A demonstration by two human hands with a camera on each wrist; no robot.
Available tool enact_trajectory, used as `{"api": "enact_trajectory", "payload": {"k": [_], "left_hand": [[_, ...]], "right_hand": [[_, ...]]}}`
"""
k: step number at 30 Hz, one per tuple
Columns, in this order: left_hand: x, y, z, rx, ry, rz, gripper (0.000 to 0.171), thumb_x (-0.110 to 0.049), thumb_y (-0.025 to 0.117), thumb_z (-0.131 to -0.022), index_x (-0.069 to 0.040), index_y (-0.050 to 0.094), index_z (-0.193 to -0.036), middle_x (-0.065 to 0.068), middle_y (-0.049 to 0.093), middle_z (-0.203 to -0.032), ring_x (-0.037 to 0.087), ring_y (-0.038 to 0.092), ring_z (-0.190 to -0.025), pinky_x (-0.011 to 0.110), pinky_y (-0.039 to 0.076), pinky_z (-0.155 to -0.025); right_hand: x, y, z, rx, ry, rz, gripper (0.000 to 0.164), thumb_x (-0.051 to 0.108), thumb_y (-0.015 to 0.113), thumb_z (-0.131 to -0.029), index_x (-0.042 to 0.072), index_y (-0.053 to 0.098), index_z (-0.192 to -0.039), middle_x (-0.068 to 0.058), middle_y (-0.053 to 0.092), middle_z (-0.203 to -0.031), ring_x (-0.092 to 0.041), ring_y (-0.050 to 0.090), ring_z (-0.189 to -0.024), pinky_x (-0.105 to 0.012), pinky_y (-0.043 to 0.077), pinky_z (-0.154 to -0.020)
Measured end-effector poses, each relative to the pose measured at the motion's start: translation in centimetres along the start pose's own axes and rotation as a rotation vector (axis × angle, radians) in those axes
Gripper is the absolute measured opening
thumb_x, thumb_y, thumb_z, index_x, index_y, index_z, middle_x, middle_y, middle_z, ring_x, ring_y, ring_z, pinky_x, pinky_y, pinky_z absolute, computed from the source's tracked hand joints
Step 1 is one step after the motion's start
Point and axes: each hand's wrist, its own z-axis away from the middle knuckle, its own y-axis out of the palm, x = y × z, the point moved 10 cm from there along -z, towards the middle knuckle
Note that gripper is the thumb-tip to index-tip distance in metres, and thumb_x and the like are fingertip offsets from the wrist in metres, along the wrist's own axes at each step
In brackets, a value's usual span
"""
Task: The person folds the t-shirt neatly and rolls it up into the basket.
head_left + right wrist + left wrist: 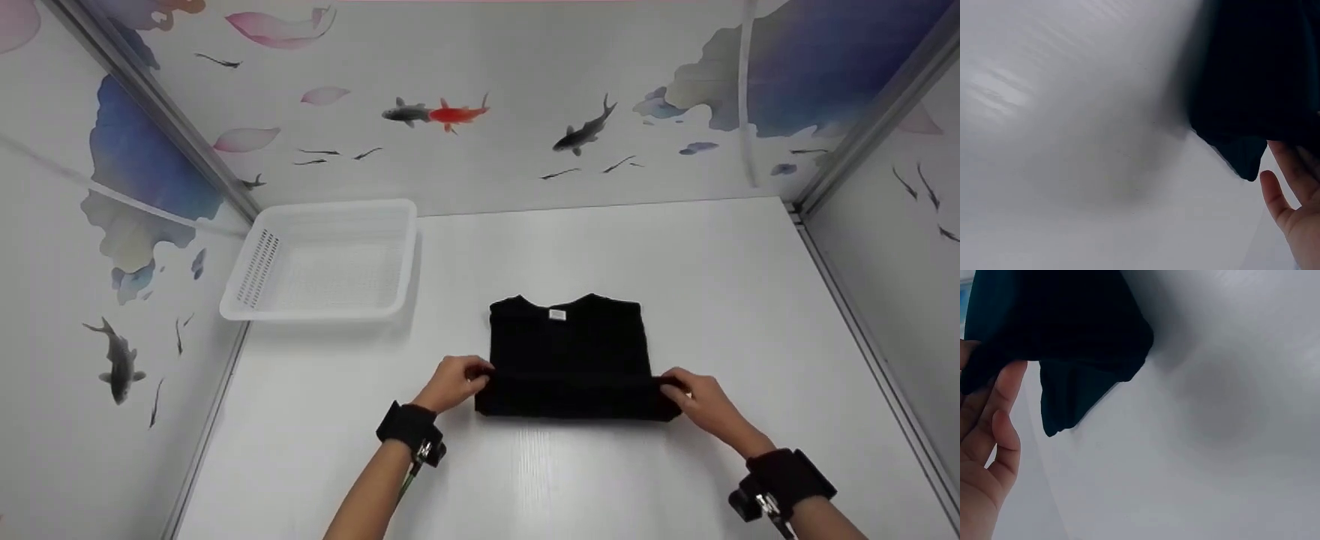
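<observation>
A black T-shirt [570, 345] lies on the white table with its neckline and white label toward the back wall. Its sides are tucked in, and a band of the lower part is turned up over the front. My left hand [455, 382] pinches the left end of that band. At the right end, my right hand [697, 399] pinches the cloth the same way. In the left wrist view the left fingers [1008, 385] hold a raised edge of the dark cloth. The right wrist view shows the right fingers [1292, 169] at the cloth's other corner, partly hidden by it.
A white plastic basket [319, 262] with slotted sides stands at the table's back left, with nothing visible inside. Printed walls with fish and petals enclose the white table [712, 285] at the back, left and right. Both wrists wear black straps with small cameras.
</observation>
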Motion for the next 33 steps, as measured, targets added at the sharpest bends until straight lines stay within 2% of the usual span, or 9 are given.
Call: {"api": "enact_trajectory", "payload": {"k": [5,11,15,18,22,23,26,30,33], "left_hand": [[3.1,-0.6,-2.7,-0.15,-0.168,0.044,0.016,-0.003,0.062,-0.081,0.002,0.067,-0.095,0.006,0.059,-0.072,0.008,0.046,-0.061,0.022,0.04,-0.057],[5.8,-0.1,-3.7,-0.251,-0.342,0.072,0.023,-0.015,0.059,-0.087,0.002,0.064,-0.103,0.01,0.061,-0.08,0.019,0.055,-0.071,0.03,0.045,-0.065],[7.4,1.3,-4.0,-0.229,-0.372,0.125,0.04,-0.03,0.063,-0.085,-0.001,0.059,-0.112,0.015,0.061,-0.094,0.027,0.059,-0.087,0.038,0.047,-0.074],[9.1,2.8,-4.6,-0.229,-0.32,0.075,0.044,-0.039,0.063,-0.083,-0.007,0.058,-0.113,0.011,0.061,-0.098,0.024,0.059,-0.09,0.035,0.047,-0.075],[8.4,3.4,-4.9,-0.269,-0.283,-0.043,0.031,-0.028,0.064,-0.084,-0.006,0.058,-0.105,0.012,0.06,-0.098,0.026,0.058,-0.089,0.037,0.046,-0.075],[7.2,3.1,-4.8,-0.267,-0.316,-0.08,0.027,-0.02,0.066,-0.083,-0.003,0.057,-0.102,0.015,0.06,-0.098,0.03,0.058,-0.09,0.041,0.046,-0.076],[5.9,3.1,-4.6,-0.301,-0.305,-0.219,0.021,-0.012,0.066,-0.081,-0.002,0.056,-0.097,0.014,0.06,-0.09,0.03,0.059,-0.082,0.038,0.047,-0.069],[5.5,2.9,-4.4,-0.333,-0.324,-0.381,0.022,-0.015,0.068,-0.081,-0.004,0.057,-0.096,0.012,0.058,-0.087,0.028,0.058,-0.079,0.035,0.047,-0.065],[5.5,2.4,-4.4,-0.372,-0.318,-0.406,0.026,-0.02,0.068,-0.081,-0.005,0.06,-0.1,0.011,0.056,-0.093,0.028,0.054,-0.085,0.038,0.046,-0.065]], "right_hand": [[-2.2,-0.1,-3.1,-0.075,0.126,-0.053,0.015,0.013,0.057,-0.089,-0.001,0.06,-0.095,-0.011,0.063,-0.085,-0.016,0.051,-0.07,-0.027,0.041,-0.063],[-3.9,0.9,-5.9,-0.106,0.228,-0.059,0.021,0.011,0.055,-0.09,-0.007,0.056,-0.099,-0.021,0.061,-0.091,-0.029,0.056,-0.081,-0.036,0.042,-0.07],[-4.6,1.6,-6.7,-0.079,0.274,0.01,0.023,0.012,0.053,-0.09,-0.008,0.055,-0.102,-0.025,0.06,-0.095,-0.036,0.056,-0.086,-0.043,0.043,-0.073],[-4.9,2.1,-6.9,-0.061,0.286,0.1,0.024,0.013,0.053,-0.09,-0.008,0.054,-0.102,-0.026,0.06,-0.096,-0.04,0.056,-0.088,-0.048,0.043,-0.074],[-5.1,2.5,-6.8,-0.064,0.292,0.212,0.023,0.012,0.055,-0.089,-0.007,0.055,-0.1,-0.025,0.06,-0.093,-0.041,0.057,-0.085,-0.053,0.043,-0.071],[-5.2,2.6,-6.8,-0.068,0.298,0.231,0.022,0.013,0.056,-0.089,-0.007,0.056,-0.1,-0.024,0.06,-0.093,-0.041,0.057,-0.085,-0.054,0.042,-0.071],[-5.2,2.9,-6.9,-0.078,0.304,0.294,0.022,0.014,0.057,-0.088,-0.005,0.057,-0.1,-0.023,0.06,-0.091,-0.041,0.057,-0.083,-0.056,0.039,-0.07],[-5.1,2.9,-7.2,-0.093,0.295,0.349,0.023,0.015,0.059,-0.087,-0.004,0.058,-0.099,-0.023,0.059,-0.09,-0.042,0.057,-0.081,-0.054,0.038,-0.068],[-4.8,2.4,-7.5,-0.122,0.271,0.347,0.023,0.014,0.059,-0.087,-0.004,0.058,-0.1,-0.023,0.058,-0.091,-0.042,0.056,-0.081,-0.053,0.038,-0.066]]}}
